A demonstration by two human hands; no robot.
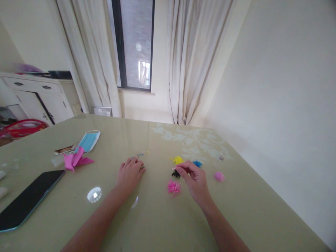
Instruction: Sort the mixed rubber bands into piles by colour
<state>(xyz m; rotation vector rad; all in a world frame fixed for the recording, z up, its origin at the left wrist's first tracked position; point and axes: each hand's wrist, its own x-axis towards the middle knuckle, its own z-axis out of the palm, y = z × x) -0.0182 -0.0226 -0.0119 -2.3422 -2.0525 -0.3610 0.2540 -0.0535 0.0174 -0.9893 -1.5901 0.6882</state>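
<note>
My left hand [131,170] lies palm down on the table, fingers slightly bent and apart. Just beyond its fingertips is a short row of tiny coloured bands [141,154], partly hidden by the fingers. My right hand [193,176] pinches what looks like a small pink rubber band [174,168] between thumb and forefinger. Around it are little heaps of rubber bands: a yellow heap [177,160] beyond, a black heap [175,174] under the fingertips, a pink heap [173,187] nearer me and a blue heap [197,163] behind the hand. To the right sits a round pink clump [219,176].
On the left of the glossy table [147,224] are a dark phone-like slab [31,196], pink folded paper [77,160] and a blue face mask [88,141]. A bright light reflection shows beside my left forearm. A wall [283,105] runs along the right edge.
</note>
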